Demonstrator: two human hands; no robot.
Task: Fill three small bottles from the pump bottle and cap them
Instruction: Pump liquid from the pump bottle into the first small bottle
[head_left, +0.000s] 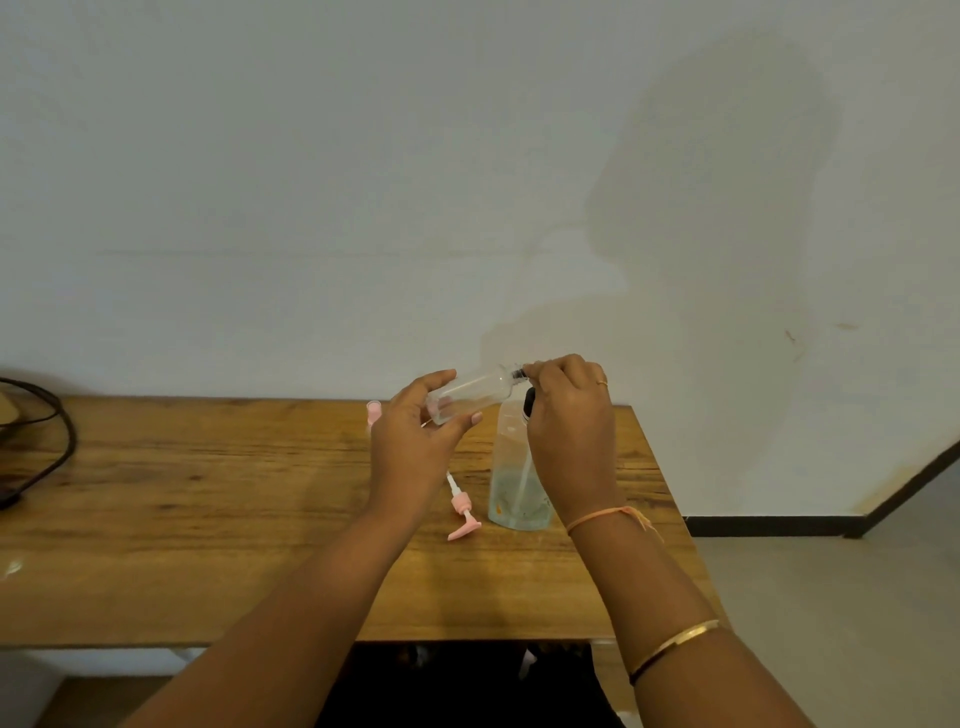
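Clear plastic small bottle (470, 392), tilted: your left hand (415, 447) grip wraps it, right hand (569, 421) grip pinches neck, likely uncapping.

this looks like a plain, sparely furnished room in a home: a wooden table (208, 493) with a glossy top stands against a bare white wall (363, 182) marked with scuffs. a pale floor (857, 623) meets the wall at a dark skirting board (769, 526). a black cable (62, 441) loops at the table's left end, and a clear pump bottle (517, 488) stands on it.
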